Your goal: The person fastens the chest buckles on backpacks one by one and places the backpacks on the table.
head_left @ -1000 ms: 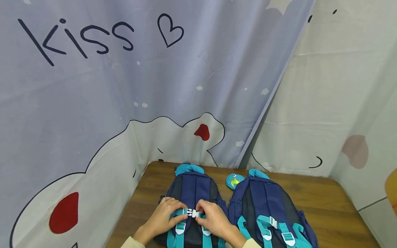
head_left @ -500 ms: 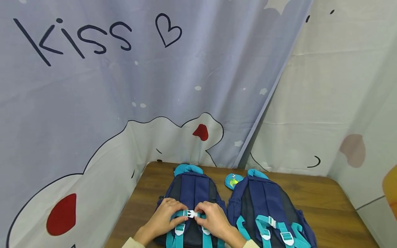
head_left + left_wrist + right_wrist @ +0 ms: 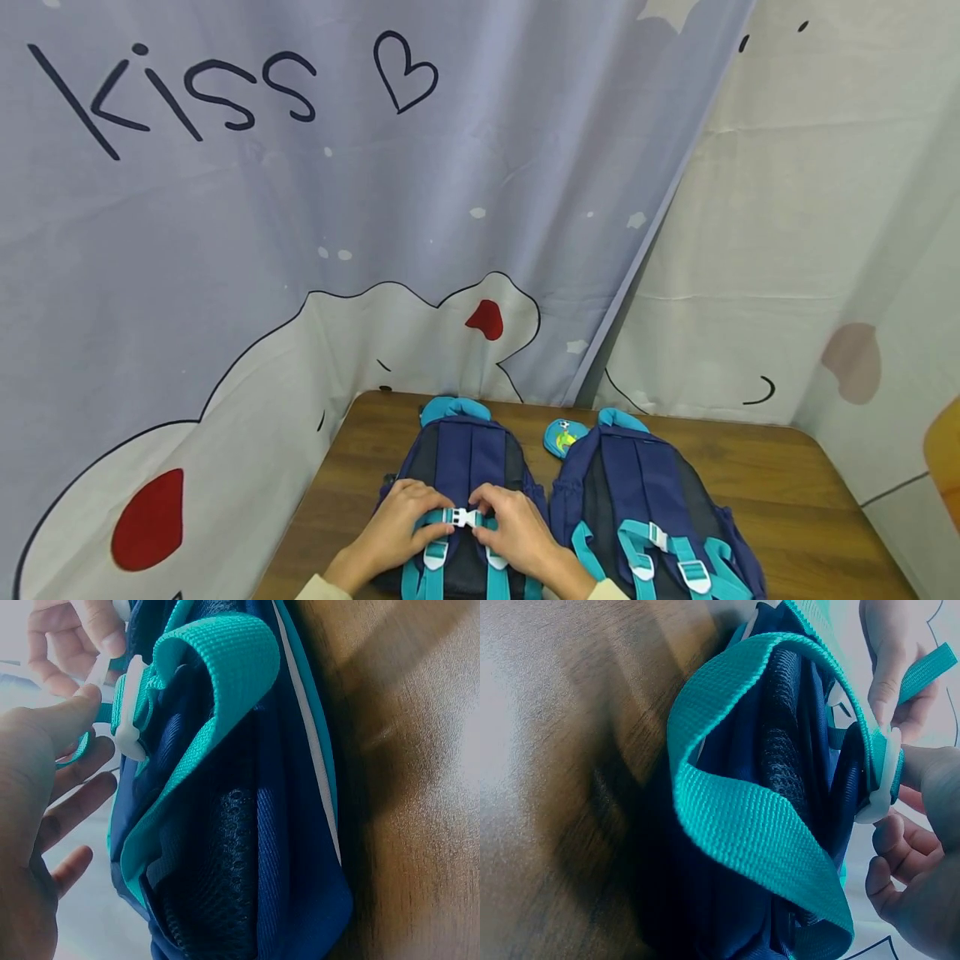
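A navy and dark grey backpack (image 3: 471, 454) lies on the table with its turquoise straps facing up. Across its middle, a white side-release buckle (image 3: 462, 517) sits between the two hands on a turquoise strap (image 3: 432, 518). My left hand (image 3: 396, 525) pinches the buckle's left end and strap between thumb and fingers. On the other side, my right hand (image 3: 517, 531) pinches its right end. Dark gaps show between the white prongs; whether the halves are fully joined I cannot tell. In the left wrist view, a white strap adjuster (image 3: 130, 712) and looped webbing (image 3: 225, 682) partly cover the fingers' work.
A second, similar backpack (image 3: 656, 483) lies close at the right, its turquoise straps and white buckle (image 3: 659, 537) on top. Beside it is a small turquoise pouch (image 3: 564, 437) with a printed picture. The wooden table (image 3: 795, 500) meets a printed curtain (image 3: 420, 217) behind.
The right end of the buckle was slightly tilted a second ago; it now lies more level with the left end. Both hands keep their hold. The head view has shifted slightly.
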